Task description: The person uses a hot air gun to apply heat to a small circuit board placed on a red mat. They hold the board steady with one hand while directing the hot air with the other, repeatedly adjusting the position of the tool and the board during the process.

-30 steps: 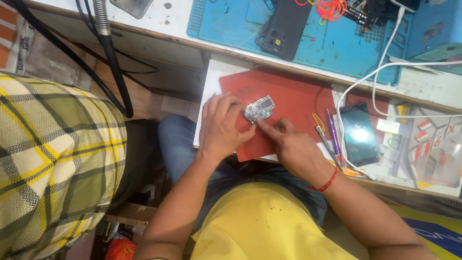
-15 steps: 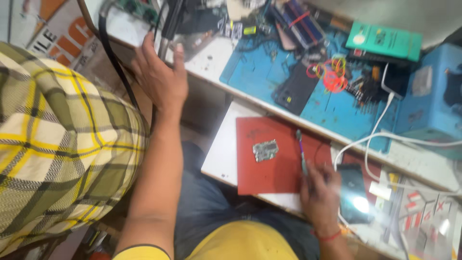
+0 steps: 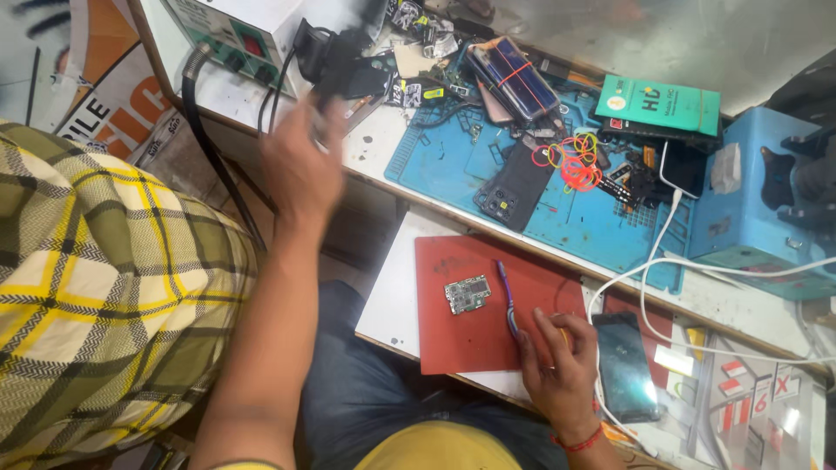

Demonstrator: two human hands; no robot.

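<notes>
circuit board (image 3: 468, 294) on mat (image 3: 453, 344) | tweezers (image 3: 507, 296) right of it | phone (image 3: 623, 365) farther right

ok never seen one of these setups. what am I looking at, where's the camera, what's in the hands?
There is no machine here: a person works with two bare hands, and the single camera sits on their head, looking down over a cluttered repair bench. The left hand is blurred and reaches up to a black handled tool beside a white box with knobs; whether it grips it cannot be told. The right hand rests on a red mat and touches a thin purple tool. A small circuit board lies loose on that mat, apart from both hands. A dark phone lies right of the hand. Further back is a blue mat with a phone back cover, rubber bands and small parts. The checked sleeve at left belongs to another person.
</notes>
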